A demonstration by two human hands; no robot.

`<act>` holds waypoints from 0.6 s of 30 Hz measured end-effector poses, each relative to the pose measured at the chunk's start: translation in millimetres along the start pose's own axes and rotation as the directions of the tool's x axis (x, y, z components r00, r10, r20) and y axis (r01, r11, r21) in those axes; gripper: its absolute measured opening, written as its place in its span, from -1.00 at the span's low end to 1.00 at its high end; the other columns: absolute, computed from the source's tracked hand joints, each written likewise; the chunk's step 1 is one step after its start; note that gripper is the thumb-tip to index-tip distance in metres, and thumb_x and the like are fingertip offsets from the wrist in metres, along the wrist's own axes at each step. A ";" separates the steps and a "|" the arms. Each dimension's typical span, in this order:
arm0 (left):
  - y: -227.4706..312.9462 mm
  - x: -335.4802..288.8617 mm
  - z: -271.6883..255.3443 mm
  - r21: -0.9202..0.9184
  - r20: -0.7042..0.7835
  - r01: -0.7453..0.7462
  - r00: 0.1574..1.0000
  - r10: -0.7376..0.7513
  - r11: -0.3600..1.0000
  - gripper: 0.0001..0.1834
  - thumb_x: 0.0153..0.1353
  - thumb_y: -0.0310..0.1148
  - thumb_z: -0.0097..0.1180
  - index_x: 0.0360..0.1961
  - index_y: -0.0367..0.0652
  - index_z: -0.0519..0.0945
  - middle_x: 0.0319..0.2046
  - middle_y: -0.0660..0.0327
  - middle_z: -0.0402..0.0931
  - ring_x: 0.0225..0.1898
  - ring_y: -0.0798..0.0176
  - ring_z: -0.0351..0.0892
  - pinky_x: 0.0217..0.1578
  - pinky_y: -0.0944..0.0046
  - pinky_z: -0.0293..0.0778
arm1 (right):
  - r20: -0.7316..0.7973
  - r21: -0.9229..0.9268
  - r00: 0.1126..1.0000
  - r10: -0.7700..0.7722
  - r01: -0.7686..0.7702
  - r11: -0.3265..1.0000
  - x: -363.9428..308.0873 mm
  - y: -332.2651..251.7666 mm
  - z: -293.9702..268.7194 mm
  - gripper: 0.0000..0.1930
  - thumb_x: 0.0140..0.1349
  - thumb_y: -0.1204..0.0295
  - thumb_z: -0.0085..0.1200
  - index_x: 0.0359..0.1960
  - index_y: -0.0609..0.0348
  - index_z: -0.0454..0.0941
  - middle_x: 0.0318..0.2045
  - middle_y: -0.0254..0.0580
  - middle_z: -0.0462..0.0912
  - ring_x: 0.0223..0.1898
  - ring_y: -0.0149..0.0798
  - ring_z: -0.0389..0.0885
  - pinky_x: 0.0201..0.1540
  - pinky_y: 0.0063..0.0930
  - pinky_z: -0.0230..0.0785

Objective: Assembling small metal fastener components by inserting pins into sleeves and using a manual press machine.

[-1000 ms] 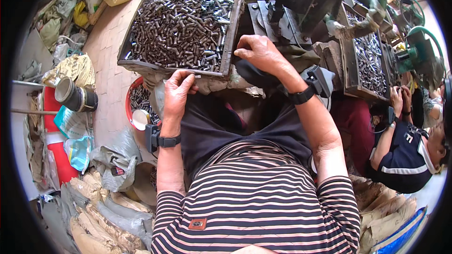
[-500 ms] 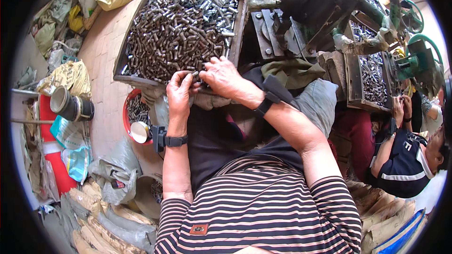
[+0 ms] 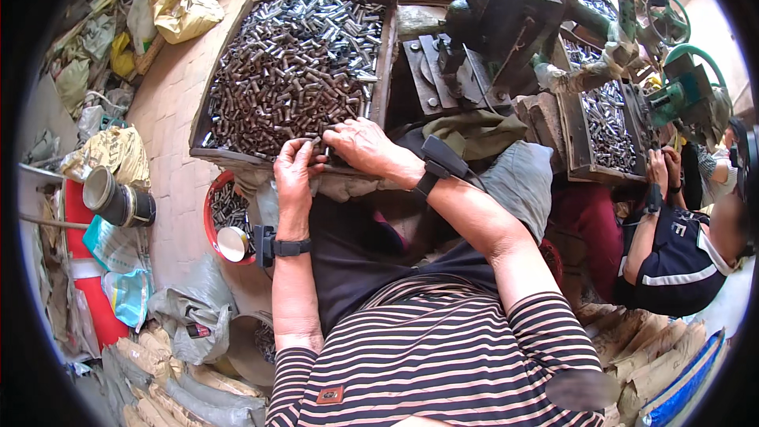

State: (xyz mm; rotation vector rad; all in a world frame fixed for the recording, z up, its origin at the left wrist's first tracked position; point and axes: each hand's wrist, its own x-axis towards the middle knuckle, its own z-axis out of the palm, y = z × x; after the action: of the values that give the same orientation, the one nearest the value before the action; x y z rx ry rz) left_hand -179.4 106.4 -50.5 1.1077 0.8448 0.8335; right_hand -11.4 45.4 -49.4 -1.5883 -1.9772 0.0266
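Note:
A shallow wooden tray [image 3: 389,41] in front of me is heaped with short metal sleeves [image 3: 296,63], dark and rusty nearer me, shinier at the back. At its near edge both my hands meet, fingertips almost touching. My left hand [image 3: 295,178] is closed in a pinch, thumb against fingers, on a small metal sleeve that is mostly covered. Just right of it, my right hand [image 3: 365,149] reaches in with bent fingers, closed around another small metal sleeve [image 3: 326,151] at the fingertips. Exactly where each piece is gripped is partly hidden.
A dark machine with a slotted metal plate [image 3: 431,79] stands right of the tray. Left of my knees is a red bucket [image 3: 212,213] of sleeves with a white cup [image 3: 232,243]. At right, a co-worker [image 3: 672,261] works at another tray [image 3: 581,138] beside green handwheels [image 3: 694,55].
The whole view has shifted slightly, so the tray and machine appear lower and further left. My hands remain together at the tray's near edge, with the fingers slightly repositioned around the small pieces.

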 end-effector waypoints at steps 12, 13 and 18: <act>-2.8 14.1 0.7 -0.034 -0.004 -0.031 1.000 0.031 0.999 -0.86 0.30 -0.36 0.07 -0.17 -0.15 0.50 -0.34 0.29 0.57 -0.33 0.33 0.64 -0.38 0.45 0.56 | 0.097 0.811 0.870 0.484 -0.351 0.468 -19.1 15.1 -63.2 -0.86 0.13 0.51 0.12 -0.31 0.34 0.56 -0.51 -0.22 0.64 -0.45 -0.44 0.66 -0.35 -0.55 0.54; -2.9 14.7 -0.8 -0.038 0.003 -0.038 0.999 0.038 0.999 -0.86 0.30 -0.35 0.08 -0.17 -0.15 0.49 -0.34 0.28 0.57 -0.32 0.32 0.64 -0.38 0.45 0.56 | 0.103 0.817 0.877 0.470 -0.344 0.463 -23.7 14.2 -65.3 -0.86 0.14 0.50 0.13 -0.31 0.34 0.56 -0.51 -0.22 0.64 -0.44 -0.44 0.66 -0.34 -0.54 0.55; -0.9 12.9 -0.6 -0.043 -0.012 -0.019 1.000 0.019 0.999 -0.85 0.29 -0.36 0.09 -0.18 -0.19 0.49 -0.36 0.24 0.57 -0.34 0.32 0.64 -0.39 0.44 0.55 | 0.090 0.780 0.878 0.469 -0.355 0.515 -42.7 5.7 -80.9 -0.84 0.18 0.44 0.16 -0.38 0.32 0.56 -0.54 -0.26 0.60 -0.53 -0.50 0.58 -0.47 -0.59 0.46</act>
State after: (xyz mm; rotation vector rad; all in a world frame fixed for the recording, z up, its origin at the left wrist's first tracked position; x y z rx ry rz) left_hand -174.1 117.9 -53.5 1.0750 0.8233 0.8707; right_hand 35.1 -18.9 -3.4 -1.3364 -1.1298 0.8495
